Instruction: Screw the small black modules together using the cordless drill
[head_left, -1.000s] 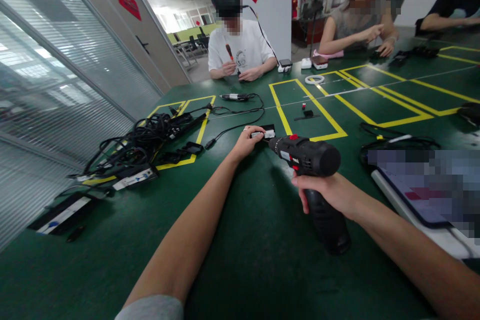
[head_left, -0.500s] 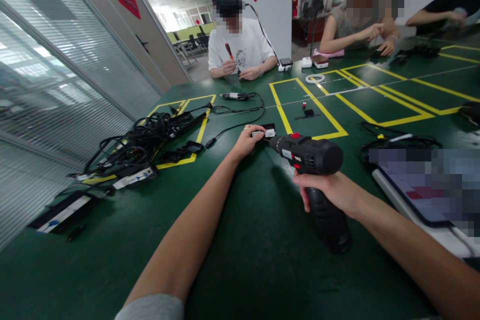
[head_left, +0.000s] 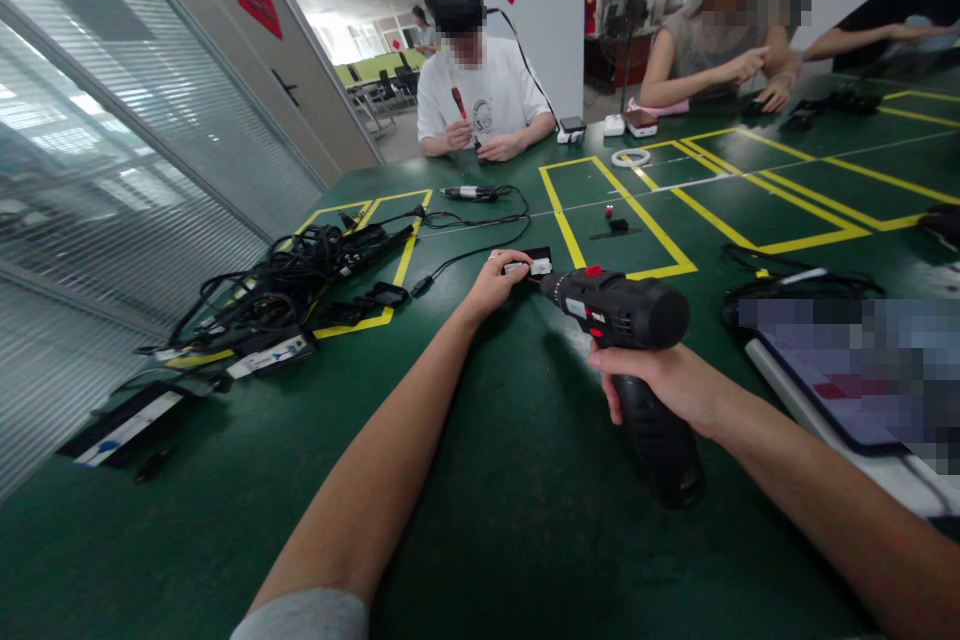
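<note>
My right hand [head_left: 667, 385] is wrapped round the grip of a black cordless drill [head_left: 626, 320] with red buttons. The drill's tip points left at a small black device with a white label [head_left: 529, 265] lying on the green table [head_left: 480, 480]. My left hand [head_left: 495, 285] has its fingers closed on that device and holds it down against the table.
A tangle of black cables and adapters [head_left: 292, 285] lies at the left inside yellow floor-tape boxes. A tablet [head_left: 847, 370] and a cable coil [head_left: 795, 285] lie at the right. Three other people sit at the far side; one in a white shirt [head_left: 480, 95] holds a screwdriver.
The drill and my right hand have drifted slightly to the right and down. My left hand stays on the small device. A person at the far right has moved an arm.
</note>
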Demonstrator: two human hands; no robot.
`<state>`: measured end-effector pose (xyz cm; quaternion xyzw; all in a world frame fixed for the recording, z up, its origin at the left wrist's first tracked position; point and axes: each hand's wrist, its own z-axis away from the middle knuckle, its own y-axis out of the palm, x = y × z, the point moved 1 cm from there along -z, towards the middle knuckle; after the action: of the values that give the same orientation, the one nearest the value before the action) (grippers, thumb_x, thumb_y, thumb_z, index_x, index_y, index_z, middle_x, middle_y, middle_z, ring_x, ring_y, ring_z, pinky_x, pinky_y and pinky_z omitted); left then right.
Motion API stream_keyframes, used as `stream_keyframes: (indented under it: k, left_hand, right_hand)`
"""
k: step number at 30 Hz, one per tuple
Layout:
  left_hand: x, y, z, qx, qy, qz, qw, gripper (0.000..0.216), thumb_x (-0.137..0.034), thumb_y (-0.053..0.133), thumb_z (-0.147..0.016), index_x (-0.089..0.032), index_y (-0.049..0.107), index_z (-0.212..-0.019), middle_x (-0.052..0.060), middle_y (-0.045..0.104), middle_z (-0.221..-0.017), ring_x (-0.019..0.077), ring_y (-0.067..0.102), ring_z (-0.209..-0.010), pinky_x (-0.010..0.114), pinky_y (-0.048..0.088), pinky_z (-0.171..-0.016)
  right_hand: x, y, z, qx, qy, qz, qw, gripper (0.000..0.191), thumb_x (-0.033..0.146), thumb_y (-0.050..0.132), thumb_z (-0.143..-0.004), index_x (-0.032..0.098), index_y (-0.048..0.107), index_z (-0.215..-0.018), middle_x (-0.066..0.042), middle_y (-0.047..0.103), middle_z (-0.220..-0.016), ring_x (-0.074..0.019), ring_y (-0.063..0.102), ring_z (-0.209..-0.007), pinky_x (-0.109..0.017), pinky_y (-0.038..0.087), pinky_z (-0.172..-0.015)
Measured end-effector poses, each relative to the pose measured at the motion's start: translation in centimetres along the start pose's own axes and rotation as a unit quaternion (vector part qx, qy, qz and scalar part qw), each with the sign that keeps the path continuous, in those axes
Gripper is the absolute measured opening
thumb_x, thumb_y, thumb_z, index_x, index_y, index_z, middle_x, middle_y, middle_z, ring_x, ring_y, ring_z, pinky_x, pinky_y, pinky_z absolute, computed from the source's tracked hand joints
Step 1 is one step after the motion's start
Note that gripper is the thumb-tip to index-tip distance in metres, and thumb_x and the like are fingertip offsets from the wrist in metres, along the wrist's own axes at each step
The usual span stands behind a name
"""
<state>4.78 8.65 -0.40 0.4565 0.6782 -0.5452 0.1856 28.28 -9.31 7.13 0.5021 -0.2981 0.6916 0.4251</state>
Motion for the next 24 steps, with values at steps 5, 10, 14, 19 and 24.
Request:
stream_keyframes:
  k: [5,10,14,19,24]
  left_hand:
    - [-0.04,0.00,0.02,-0.001,-0.002,0.003,1.000,0.022,-0.029,0.056,-0.081,-0.018,0.068,-0.096,0.006,0.058,-0.102,0.0215,0.052,-0.107,0.036,0.038,-0.101]
    - [-0.02,-0.02,0.02,0.002,-0.010,0.004,1.000,0.022,-0.030,0.056,-0.081,-0.019,0.068,-0.097,0.006,0.058,-0.104,0.0213,0.052,-0.107,0.036,0.037,-0.102]
    - [-0.03,0.01,0.00,0.003,-0.008,0.005,1.000,0.023,-0.030,0.056,-0.081,-0.018,0.067,-0.097,0.006,0.058,-0.104,0.0216,0.051,-0.106,0.036,0.038,-0.100]
    - [0.00,-0.01,0.00,0.003,-0.004,0.004,1.000,0.023,-0.031,0.056,-0.082,-0.019,0.067,-0.097,0.006,0.058,-0.103,0.0209,0.052,-0.105,0.035,0.038,-0.099]
    - [0.10,-0.01,0.02,0.003,0.000,-0.001,1.000,0.024,-0.031,0.056,-0.082,-0.018,0.067,-0.098,0.006,0.059,-0.104,0.0208,0.052,-0.105,0.035,0.039,-0.099]
  right_hand:
    - [-0.02,-0.05,-0.04,-0.004,0.006,0.003,1.000,0.017,0.033,0.060,-0.080,0.017,0.060,-0.082,-0.001,0.062,-0.058,-0.0176,0.060,-0.050,-0.032,0.044,-0.057]
    - [0.05,0.09,0.01,-0.003,0.000,-0.004,1.000,0.015,0.032,0.059,-0.080,0.017,0.060,-0.083,0.000,0.062,-0.056,-0.0175,0.060,-0.049,-0.031,0.044,-0.057]
    - [0.03,0.10,0.08,-0.006,0.003,-0.007,1.000,0.015,0.032,0.059,-0.080,0.017,0.059,-0.083,0.000,0.061,-0.055,-0.0180,0.060,-0.049,-0.032,0.043,-0.057]
    - [0.04,0.09,0.10,-0.011,0.004,-0.003,1.000,0.017,0.033,0.059,-0.080,0.017,0.059,-0.085,-0.001,0.062,-0.054,-0.0186,0.060,-0.049,-0.033,0.044,-0.057]
    - [0.02,0.16,0.11,-0.012,0.001,-0.013,1.000,0.016,0.032,0.059,-0.079,0.017,0.058,-0.085,0.000,0.061,-0.054,-0.0178,0.059,-0.048,-0.032,0.043,-0.056]
